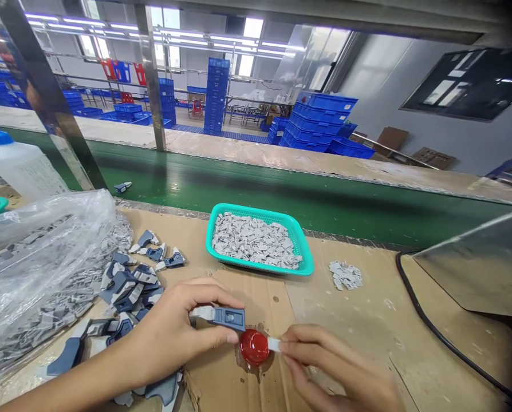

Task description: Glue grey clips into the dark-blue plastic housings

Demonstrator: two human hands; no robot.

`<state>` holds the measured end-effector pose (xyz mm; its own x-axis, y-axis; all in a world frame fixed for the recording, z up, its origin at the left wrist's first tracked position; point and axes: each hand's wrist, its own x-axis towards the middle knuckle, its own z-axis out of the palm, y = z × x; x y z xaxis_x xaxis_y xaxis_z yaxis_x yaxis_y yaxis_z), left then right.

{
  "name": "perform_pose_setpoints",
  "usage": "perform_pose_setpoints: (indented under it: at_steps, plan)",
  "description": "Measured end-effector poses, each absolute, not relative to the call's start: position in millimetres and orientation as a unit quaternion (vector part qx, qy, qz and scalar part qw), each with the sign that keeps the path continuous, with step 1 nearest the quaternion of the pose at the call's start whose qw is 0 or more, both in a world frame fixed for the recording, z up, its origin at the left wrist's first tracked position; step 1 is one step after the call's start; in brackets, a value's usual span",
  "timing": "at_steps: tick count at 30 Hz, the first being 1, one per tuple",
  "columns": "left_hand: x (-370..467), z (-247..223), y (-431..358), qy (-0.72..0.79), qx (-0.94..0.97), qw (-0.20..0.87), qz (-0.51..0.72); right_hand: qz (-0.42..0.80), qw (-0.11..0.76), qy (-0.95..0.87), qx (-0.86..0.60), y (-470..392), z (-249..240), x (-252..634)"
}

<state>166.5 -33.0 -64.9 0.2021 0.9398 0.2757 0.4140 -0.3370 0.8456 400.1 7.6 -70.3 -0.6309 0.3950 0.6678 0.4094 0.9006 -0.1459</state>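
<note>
My left hand (196,326) is closed around a dark blue and grey plastic part (230,317), held by thumb and fingers just above and left of a small red dish (254,347). Between the pinched fingers of my right hand (325,357) is a small light grey plastic piece (274,344), its tip at the dish's right rim. The dish looks wet and glossy, and dark stains surround it on the cardboard (221,383). Left of my left hand lies a pile of similar blue and grey parts (129,286).
A teal basket (305,252) full of small grey pieces stands behind my hands. More grey pieces (345,275) lie to its right. A plastic bag of parts (79,212) and a white bottle (24,169) are at left. A green conveyor belt (187,183) runs behind; a black cable (423,312) curves at right.
</note>
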Motion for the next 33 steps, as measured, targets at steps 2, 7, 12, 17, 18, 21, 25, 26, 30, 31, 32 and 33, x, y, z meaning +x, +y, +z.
perform_pose_setpoints:
  at_steps: [2,7,12,17,18,21,25,26,30,31,32,33]
  plan:
    - [169.6,-65.0,-34.7,0.478,0.700,0.332,0.414,0.012,0.403,-0.887,-0.225,5.8,-56.2,391.0]
    - [175.7,-59.1,-39.1,0.457,0.701,0.344,0.426,0.047,0.425,-0.886,-0.176,1.0,-37.2,366.8]
    - [176.4,-56.2,-39.5,0.454,0.686,0.367,0.434,0.055,0.387,-0.904,-0.172,3.0,-45.6,361.3]
    - [175.5,-59.9,-39.5,0.435,0.675,0.391,0.450,0.050,0.402,-0.900,-0.163,5.1,-42.7,355.8]
    - [175.4,-60.5,-39.9,0.438,0.679,0.381,0.449,0.049,0.410,-0.896,-0.161,5.2,-41.8,354.0]
    - [175.9,-61.1,-41.6,0.452,0.696,0.332,0.449,0.055,0.424,-0.888,-0.172,4.9,-40.9,349.9]
    - [177.1,-60.9,-42.9,0.450,0.722,0.258,0.458,0.089,0.394,-0.895,-0.191,2.8,-42.3,350.4]
    - [177.1,-61.2,-42.8,0.445,0.729,0.246,0.459,0.101,0.377,-0.900,-0.194,2.0,-42.5,351.4]
    - [174.3,-62.2,-43.4,0.429,0.733,0.232,0.474,0.149,0.313,-0.914,-0.212,-1.1,-41.5,358.9]
    - [172.6,-61.3,-44.3,0.428,0.731,0.222,0.484,0.151,0.318,-0.909,-0.222,-1.5,-40.5,362.2]
    - [170.3,-59.3,-45.3,0.428,0.729,0.205,0.493,0.153,0.335,-0.899,-0.238,-1.7,-39.3,366.3]
    - [167.3,-56.3,-46.0,0.432,0.728,0.183,0.500,0.158,0.358,-0.882,-0.262,-1.8,-38.0,371.4]
